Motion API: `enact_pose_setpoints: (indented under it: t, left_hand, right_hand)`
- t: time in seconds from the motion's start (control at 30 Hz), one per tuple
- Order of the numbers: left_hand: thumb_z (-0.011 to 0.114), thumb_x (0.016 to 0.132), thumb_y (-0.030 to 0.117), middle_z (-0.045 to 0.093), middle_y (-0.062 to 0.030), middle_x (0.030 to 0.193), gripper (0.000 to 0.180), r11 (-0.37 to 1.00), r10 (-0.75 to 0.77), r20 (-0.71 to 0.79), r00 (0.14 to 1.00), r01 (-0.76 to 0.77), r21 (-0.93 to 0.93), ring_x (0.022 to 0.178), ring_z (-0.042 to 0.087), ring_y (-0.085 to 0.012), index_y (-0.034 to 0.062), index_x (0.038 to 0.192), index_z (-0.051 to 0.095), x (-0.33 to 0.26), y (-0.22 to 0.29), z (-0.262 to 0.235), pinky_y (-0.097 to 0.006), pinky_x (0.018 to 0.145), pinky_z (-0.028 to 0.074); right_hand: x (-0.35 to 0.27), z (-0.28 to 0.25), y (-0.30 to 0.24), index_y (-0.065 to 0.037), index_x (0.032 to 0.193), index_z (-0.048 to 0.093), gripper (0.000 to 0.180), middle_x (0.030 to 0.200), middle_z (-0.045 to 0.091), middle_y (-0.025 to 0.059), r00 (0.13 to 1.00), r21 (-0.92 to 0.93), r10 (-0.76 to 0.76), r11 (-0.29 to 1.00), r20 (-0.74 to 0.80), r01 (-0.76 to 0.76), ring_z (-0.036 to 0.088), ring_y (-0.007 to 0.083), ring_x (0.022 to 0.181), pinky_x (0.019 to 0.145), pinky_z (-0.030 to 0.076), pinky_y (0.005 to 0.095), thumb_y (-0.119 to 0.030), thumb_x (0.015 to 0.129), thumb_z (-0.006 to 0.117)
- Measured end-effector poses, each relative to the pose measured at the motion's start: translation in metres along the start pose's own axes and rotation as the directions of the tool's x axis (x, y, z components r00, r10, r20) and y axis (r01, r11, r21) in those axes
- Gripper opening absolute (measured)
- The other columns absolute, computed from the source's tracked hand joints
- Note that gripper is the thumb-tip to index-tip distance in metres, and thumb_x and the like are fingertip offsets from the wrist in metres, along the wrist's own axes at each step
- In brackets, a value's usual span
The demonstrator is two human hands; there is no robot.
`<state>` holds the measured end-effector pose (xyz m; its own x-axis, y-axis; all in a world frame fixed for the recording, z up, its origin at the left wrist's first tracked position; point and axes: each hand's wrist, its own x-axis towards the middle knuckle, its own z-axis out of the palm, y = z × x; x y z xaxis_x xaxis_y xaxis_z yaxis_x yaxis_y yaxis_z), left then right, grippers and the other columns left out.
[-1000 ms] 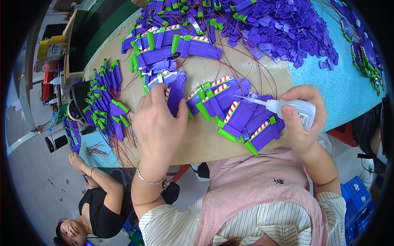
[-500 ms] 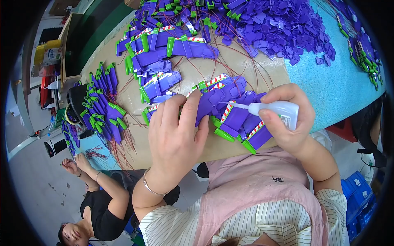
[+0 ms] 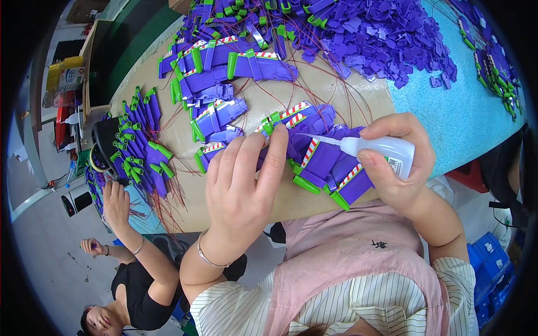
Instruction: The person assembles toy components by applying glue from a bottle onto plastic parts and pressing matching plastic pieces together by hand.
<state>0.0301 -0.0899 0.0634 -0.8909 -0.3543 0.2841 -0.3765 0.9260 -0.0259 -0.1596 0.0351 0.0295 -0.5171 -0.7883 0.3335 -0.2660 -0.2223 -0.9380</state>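
Note:
My right hand (image 3: 400, 168) grips a translucent white squeeze bottle (image 3: 385, 152). Its thin nozzle points left over a group of purple wing-shaped plastic pieces (image 3: 322, 162) with green ends and red-and-white striped edges. My left hand (image 3: 241, 179) lies over the left part of this group, fingers stretched out and the index fingertip by a green clip (image 3: 270, 122). Its thumb is hidden, and so are the pieces under the palm.
Loose flat purple pieces (image 3: 386, 42) form a heap at the far right. More winged pieces (image 3: 213, 78) with thin red wires lie beyond my left hand. Green-tipped purple parts (image 3: 134, 140) are piled at the left, near a co-worker's hand (image 3: 116, 204).
The bottle and my right hand have shifted slightly right. My left index fingertip has moved right and my thumb has gone out of sight. The co-worker's hands have moved apart.

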Motion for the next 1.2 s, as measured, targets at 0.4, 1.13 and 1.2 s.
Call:
enact_pose_setpoints:
  t: [0.4,1.13,1.2]
  left_hand:
    - [0.074,0.079,0.025,0.059,-0.0128,0.109,0.041,0.966,0.046,0.037,0.998,-0.035,-0.258,0.101,0.059,-0.0307,0.0029,0.112,0.065,0.020,-0.002,0.011,-0.043,0.087,0.048]
    - [0.074,0.067,0.005,0.061,-0.0113,0.107,0.049,0.971,-0.065,0.038,0.997,0.072,-0.227,0.087,0.058,-0.0279,0.0006,0.114,0.062,0.003,-0.012,-0.006,-0.038,0.075,0.048]
    - [0.074,0.066,0.005,0.061,-0.0109,0.108,0.050,0.976,-0.061,0.026,0.998,0.065,-0.207,0.086,0.058,-0.0272,0.0011,0.114,0.063,0.001,-0.010,-0.004,-0.037,0.075,0.048]
  right_hand:
    - [-0.004,-0.018,-0.002,0.002,0.102,0.061,0.024,0.094,0.064,0.0081,1.000,-0.002,-0.006,1.000,-0.014,0.006,0.061,0.0103,0.079,0.069,0.048,0.0223,0.000,0.083,0.075]
    - [-0.004,-0.010,0.003,0.002,0.100,0.061,0.023,0.090,0.066,0.0073,0.997,0.039,0.072,0.997,-0.016,-0.071,0.062,0.0098,0.076,0.065,0.048,0.0221,-0.001,0.082,0.076]
    - [-0.004,-0.008,0.001,0.002,0.099,0.062,0.023,0.090,0.067,0.0078,0.997,0.038,0.072,0.997,-0.009,-0.072,0.063,0.0101,0.076,0.064,0.048,0.0222,-0.001,0.082,0.076]
